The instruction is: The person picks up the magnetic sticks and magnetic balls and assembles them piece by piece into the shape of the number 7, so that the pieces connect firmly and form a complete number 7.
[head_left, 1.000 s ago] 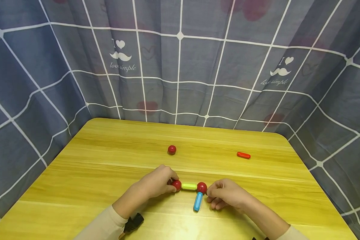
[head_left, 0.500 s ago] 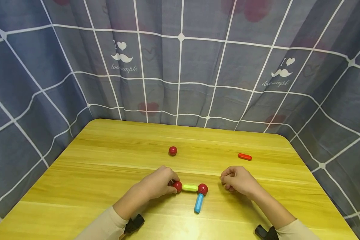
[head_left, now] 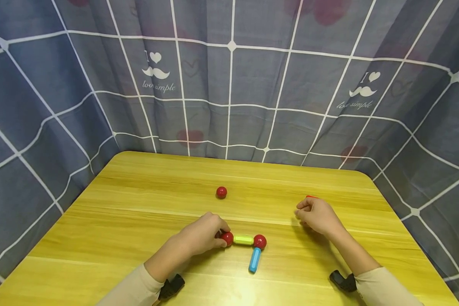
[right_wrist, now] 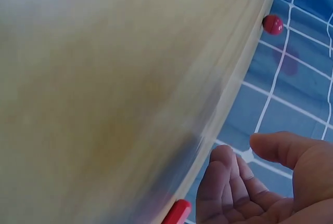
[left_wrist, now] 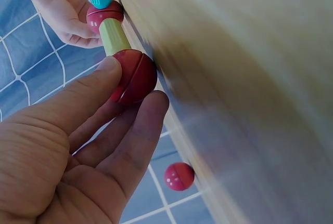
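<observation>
The left hand (head_left: 204,231) pinches a red ball (head_left: 227,239); at its three o'clock come a yellow-green stick (head_left: 243,240) and second ball (head_left: 260,242), a blue stick (head_left: 254,260) at that one's six. The right hand (head_left: 318,214), fingers loosely parted, bare, hovers near the red stick (right_wrist: 177,212), at its twelve.

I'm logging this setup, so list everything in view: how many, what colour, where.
Table: one, yellow, under the pieces
Curtain: one, grey-blue, behind table
Left ball: one, red, front middle
Corner ball: one, red, right of left ball
Loose ball: one, red, farther back
Middle rod: one, yellow-green, between left and corner balls
Lower rod: one, blue, from corner ball toward front
Far rod: one, red, right side, partly hidden
Wrist devices: two, black, at the wrists
Sleeves: two, beige, bottom edge
Left hand: one, bare, pinching left ball
Right hand: one, bare, near far rod
</observation>
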Tool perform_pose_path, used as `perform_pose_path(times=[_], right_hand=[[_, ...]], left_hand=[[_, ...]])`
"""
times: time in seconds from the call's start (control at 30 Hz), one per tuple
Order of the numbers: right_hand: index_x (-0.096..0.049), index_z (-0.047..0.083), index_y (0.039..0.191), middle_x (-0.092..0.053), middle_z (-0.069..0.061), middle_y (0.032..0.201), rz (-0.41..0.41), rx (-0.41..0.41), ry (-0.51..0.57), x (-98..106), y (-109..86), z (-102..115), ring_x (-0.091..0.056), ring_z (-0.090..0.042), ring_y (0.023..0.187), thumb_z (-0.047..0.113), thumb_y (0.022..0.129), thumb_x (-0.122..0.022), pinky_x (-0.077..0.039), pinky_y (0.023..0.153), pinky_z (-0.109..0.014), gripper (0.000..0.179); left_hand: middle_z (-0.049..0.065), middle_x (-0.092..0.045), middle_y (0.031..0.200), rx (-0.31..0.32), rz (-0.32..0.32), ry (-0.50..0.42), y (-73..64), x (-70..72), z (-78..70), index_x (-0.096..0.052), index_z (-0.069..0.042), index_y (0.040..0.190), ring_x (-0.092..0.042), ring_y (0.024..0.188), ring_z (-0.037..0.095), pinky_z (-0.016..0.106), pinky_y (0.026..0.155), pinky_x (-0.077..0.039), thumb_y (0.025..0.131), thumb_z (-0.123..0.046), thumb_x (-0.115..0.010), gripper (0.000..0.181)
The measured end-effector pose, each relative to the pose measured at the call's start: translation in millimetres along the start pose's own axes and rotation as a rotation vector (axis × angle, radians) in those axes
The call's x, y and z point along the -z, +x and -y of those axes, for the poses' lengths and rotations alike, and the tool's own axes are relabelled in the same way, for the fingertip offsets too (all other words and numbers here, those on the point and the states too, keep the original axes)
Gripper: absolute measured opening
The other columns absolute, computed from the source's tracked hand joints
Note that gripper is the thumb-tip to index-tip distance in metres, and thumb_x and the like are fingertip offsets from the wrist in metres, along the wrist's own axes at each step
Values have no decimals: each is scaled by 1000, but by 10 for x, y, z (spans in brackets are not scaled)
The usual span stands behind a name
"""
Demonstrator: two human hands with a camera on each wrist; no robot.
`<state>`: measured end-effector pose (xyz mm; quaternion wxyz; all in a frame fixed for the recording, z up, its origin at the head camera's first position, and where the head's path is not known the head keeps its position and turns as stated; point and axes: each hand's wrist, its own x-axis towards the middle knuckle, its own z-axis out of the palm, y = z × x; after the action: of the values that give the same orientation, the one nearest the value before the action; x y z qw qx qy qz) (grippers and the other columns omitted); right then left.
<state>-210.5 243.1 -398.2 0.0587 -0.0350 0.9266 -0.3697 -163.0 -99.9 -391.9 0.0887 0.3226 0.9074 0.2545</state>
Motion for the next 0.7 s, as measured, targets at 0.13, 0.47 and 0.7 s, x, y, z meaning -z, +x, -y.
perform_pose_path(times=[0.13,0.47,0.7], right_hand=[[-64,0,111,-67,-7,94,-35,26,-108,59,61,-42,-63,-20,79,20,91,-66,-50,67,-35,28],[-68,0,104,-69,-14,98,-160,105,-273,195,232,-193,-63,-33,92,14,86,-69,-48,81,-48,23],[-67,-7,107,-66,-21,99,-161,134,-331,264,322,-281,-60,-39,94,9,82,-72,-47,83,-53,30]], left_hand=[[-9,-64,78,9,0,4,-5,0,-9,-75,-8,91,-53,68,1,18,62,-47,81,-10,-80,11],[-9,-65,79,12,-1,16,-8,-5,-19,-75,-8,92,-53,68,1,18,62,-46,81,-10,-80,12],[-9,-64,78,10,-3,18,-6,-4,-24,-75,-8,92,-52,67,1,18,61,-46,82,-10,-79,11]])
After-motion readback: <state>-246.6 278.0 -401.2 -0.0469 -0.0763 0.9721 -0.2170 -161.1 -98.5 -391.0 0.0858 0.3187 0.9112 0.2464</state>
